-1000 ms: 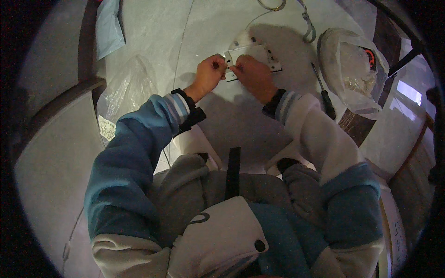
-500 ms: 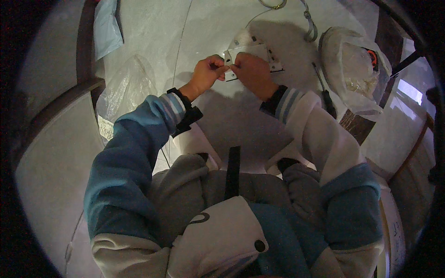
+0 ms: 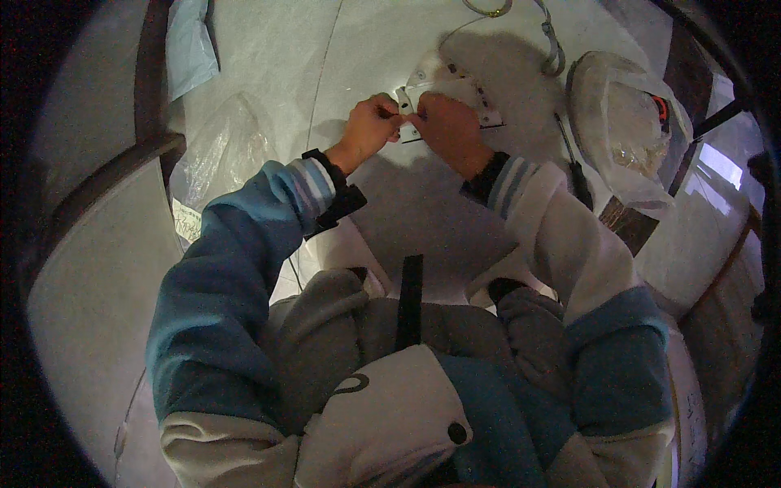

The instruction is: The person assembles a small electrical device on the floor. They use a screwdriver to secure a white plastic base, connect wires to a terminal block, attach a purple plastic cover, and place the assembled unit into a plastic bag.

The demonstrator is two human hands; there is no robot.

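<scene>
Both my hands meet at the far middle over a flat white plate [image 3: 462, 88] with dark holes or studs along its right side. My left hand [image 3: 368, 130] is closed in a pinch at the plate's left end. Beside its fingertips a small bright white strip [image 3: 404, 102] with a dark spot stands out; whether it belongs to the plate I cannot tell. My right hand [image 3: 450, 132] comes from the right, its thumb and fingers pinched against the left fingertips, covering much of the plate. What exactly the fingers grip is hidden.
A long, thin tool with a black handle [image 3: 580, 183] lies to the right, beside a clear plastic bag [image 3: 622, 146] with things inside. A grey strap [image 3: 553, 49] lies behind. Left are a crumpled clear bag [image 3: 224, 154] and a pale blue packet [image 3: 191, 49].
My hands stay pinched together at the plate's left end, with a small shift of the fingers. The white strip between them looks more tilted. The whole view has moved slightly.
</scene>
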